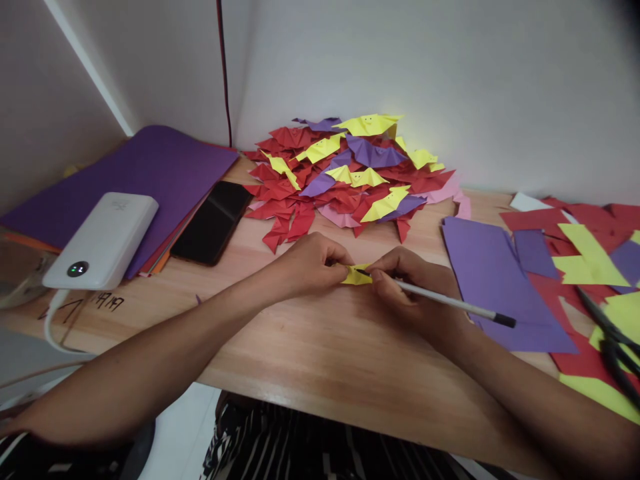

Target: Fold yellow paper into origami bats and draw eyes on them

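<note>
My left hand (320, 267) is closed on the edge of a small folded piece of yellow paper (359, 274), much of it hidden by the fingers. In my right hand (413, 280) is a white pen (450, 297) with a black end; its tip points at the yellow paper, though I cannot tell whether it touches. Just beyond my hands lies a heap of folded paper bats (345, 173) in red, yellow, purple and pink. Some yellow ones, such as the bat on top (369, 125), bear small drawn faces.
To the left lie a white power bank (103, 240) with a cable, purple sheets (165, 160) and a black phone (213, 223). On the right are cut purple paper (500, 280), coloured scraps (590, 257) and black scissors (613, 340). A wall rises behind the wooden table (300, 360).
</note>
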Tool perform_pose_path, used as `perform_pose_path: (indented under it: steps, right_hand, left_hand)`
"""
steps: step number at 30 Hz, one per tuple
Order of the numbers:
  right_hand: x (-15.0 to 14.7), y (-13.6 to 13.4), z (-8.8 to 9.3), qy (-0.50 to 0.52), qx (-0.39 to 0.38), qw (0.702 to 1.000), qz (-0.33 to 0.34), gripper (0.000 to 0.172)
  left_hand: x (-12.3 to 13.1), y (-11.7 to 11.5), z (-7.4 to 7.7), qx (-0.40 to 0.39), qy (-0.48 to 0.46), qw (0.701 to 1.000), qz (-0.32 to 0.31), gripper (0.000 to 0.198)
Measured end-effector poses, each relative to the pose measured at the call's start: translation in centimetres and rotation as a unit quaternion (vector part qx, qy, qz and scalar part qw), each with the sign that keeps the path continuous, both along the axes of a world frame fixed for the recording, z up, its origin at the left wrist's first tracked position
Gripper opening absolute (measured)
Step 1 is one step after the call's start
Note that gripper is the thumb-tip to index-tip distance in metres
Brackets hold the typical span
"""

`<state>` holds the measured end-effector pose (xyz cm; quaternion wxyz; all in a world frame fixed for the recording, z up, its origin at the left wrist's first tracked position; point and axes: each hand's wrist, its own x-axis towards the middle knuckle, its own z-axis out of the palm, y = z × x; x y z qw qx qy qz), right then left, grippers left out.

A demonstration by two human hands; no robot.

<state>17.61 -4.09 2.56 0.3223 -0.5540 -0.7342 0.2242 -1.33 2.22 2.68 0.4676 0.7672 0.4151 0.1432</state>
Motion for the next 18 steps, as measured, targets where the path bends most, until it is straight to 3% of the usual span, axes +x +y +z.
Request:
perform_pose_path:
  steps: [18]
  right_hand:
    - [0.56,-0.20,-0.16,0.027,0.012,0.999,-0.032,0.009]
  left_hand:
    - [0.01,0.04,0.20,-0.003,0.010,1.000,0.016,0.023]
